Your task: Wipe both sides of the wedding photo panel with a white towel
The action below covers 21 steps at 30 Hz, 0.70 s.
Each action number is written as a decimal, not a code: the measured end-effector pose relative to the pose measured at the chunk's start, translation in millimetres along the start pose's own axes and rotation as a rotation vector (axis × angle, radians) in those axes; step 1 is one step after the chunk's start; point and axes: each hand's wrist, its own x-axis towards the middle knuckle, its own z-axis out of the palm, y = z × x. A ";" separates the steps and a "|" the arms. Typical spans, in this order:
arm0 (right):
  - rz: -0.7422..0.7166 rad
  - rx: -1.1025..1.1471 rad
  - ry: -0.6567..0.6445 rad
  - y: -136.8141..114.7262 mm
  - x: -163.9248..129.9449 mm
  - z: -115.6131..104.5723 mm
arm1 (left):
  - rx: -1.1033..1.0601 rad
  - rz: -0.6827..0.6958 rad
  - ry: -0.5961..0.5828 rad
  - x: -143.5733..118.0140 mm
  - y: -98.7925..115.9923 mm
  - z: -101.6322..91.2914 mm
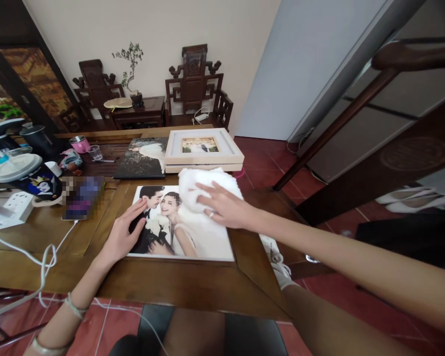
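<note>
A large printed wedding photo (193, 237) lies flat on the wooden table (193, 284) in front of me. My left hand (124, 232) rests flat on the photo's left edge, fingers spread. My right hand (222, 205) presses a white cloth (203, 185) onto the photo's upper right part, fingers laid over the cloth. Behind the photo sit a dark photo print (143, 158) and a pale framed picture (203, 148) stacked on a box.
On the table's left are a phone (82, 198) on a white cable (44, 262), a power strip (17, 205), a mug (40, 180), a pink cup (79, 144) and a glass (95, 152). Carved chairs (195, 84) stand at the wall. A stair rail (356, 113) rises on the right.
</note>
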 end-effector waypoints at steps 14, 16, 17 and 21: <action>-0.292 0.191 -0.088 -112.6 -49.5 9.8 | 0.001 -0.019 0.002 1.6 -1.4 2.4; -0.346 0.196 -0.122 -112.7 -42.3 9.4 | -0.002 -0.017 -0.003 1.5 -1.1 2.2; -0.342 0.189 -0.141 -108.1 -35.9 8.9 | -0.003 -0.016 -0.004 1.3 -1.2 2.1; -0.204 0.117 -0.171 -70.3 -1.0 4.4 | -0.004 -0.004 0.002 -0.2 -1.9 1.6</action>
